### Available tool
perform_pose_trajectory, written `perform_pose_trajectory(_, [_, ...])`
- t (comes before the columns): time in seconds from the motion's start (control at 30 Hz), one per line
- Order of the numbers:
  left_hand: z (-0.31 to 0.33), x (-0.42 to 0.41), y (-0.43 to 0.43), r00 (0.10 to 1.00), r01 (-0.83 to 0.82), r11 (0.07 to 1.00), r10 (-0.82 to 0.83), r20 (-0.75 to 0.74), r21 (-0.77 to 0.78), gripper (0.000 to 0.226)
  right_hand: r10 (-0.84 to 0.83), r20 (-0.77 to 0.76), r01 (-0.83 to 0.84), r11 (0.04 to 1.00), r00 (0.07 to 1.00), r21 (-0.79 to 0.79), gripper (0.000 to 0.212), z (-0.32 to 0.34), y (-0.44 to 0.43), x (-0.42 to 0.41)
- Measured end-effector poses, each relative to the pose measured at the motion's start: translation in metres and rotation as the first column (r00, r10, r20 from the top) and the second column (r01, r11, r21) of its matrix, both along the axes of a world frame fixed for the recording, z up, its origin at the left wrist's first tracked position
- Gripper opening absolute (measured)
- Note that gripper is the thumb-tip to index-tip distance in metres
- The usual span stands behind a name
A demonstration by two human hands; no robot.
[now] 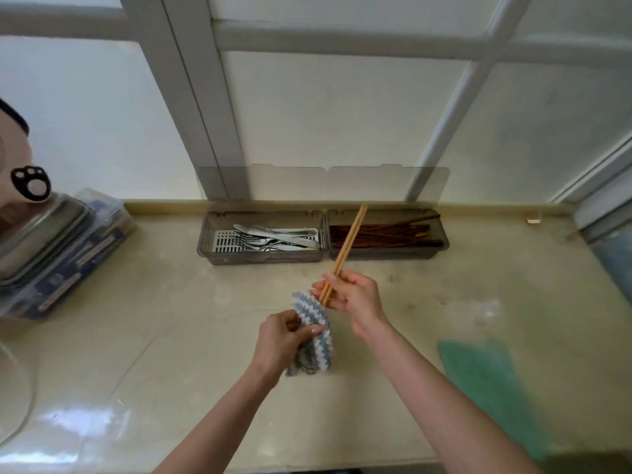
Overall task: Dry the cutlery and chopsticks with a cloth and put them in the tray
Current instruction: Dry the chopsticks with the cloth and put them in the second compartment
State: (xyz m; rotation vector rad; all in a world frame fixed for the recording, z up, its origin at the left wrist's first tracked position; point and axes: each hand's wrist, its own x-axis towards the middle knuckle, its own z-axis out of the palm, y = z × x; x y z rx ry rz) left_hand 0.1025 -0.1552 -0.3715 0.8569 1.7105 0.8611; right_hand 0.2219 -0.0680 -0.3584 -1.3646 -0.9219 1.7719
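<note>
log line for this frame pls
phase: drying | right hand: holds light chopsticks | left hand: holds striped cloth | tray: open

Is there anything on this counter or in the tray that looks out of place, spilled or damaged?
Nothing is clearly wrong. The tray holds metal cutlery on the left and dark chopsticks on the right. The counter shows faint marks and a blurry green patch at the right; I cannot tell what that patch is.
</note>
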Motion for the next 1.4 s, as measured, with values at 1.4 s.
perform_pose_trajectory(1.4, [0.031,0.034,0.017,0.923,-0.163,0.984,0.179,0.341,-0.075,0.015,-0.039,0.973,-0.779,0.593,0.228,0.206,0.032,-0.068,0.189,0.087])
